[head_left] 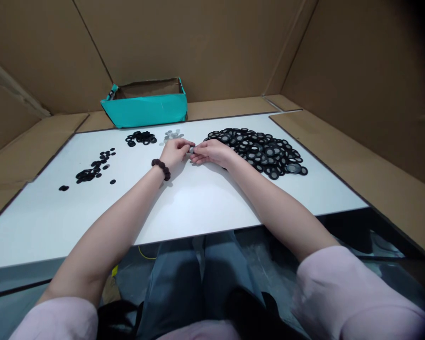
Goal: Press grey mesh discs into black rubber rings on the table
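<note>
My left hand and my right hand meet above the white table, fingertips together. Between them is a small grey disc, pinched by both; whether a black ring is still round it I cannot make out. Right of my hands spreads a large heap of black rings with grey centres. Just behind my left hand lie loose pale grey discs. Further left is a small pile of black open rings, and nearer the left edge are scattered small black discs.
A turquoise open box stands at the back of the white table. Cardboard walls rise behind and at both sides. The table's front edge runs just above my lap.
</note>
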{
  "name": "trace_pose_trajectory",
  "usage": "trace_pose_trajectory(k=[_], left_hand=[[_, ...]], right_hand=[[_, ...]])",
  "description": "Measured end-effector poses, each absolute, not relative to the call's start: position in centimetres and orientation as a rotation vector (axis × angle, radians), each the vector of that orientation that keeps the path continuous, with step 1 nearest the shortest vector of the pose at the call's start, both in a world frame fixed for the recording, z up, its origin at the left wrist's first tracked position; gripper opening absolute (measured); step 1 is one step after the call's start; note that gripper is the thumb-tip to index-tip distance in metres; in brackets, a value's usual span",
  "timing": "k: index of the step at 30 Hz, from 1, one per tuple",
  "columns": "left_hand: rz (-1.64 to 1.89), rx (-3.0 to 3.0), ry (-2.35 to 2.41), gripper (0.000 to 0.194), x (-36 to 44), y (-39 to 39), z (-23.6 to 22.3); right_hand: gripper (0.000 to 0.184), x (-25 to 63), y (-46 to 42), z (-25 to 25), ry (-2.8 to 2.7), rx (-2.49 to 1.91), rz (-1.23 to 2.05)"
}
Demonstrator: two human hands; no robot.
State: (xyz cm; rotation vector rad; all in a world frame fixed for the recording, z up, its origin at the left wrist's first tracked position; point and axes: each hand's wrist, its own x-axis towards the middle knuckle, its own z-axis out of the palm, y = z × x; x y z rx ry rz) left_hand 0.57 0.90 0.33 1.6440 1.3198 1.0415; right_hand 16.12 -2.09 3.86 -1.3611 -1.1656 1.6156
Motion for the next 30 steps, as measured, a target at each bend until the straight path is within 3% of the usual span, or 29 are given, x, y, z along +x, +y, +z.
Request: trace_pose_trajectory(k=[17, 24, 30], left_hand=[[0.940, 1.656, 1.357, 0.008, 0.31, 0.36, 1.14], [0.937, 1.561, 1.326, 0.016, 0.15, 0.42, 0.91], [1.026, 1.405, 1.335, 0.004, 0.84, 0.08, 1.00]], right_hand=[[0.035, 16.02, -1.63, 2.92, -1.391, -1.419, 1.363], [0.037, 16.15, -1.86, 3.44, -1.346, -1.395, 1.342], [0.037, 15.75, -2.10, 3.31, -1.211, -1.398, 1.365]])
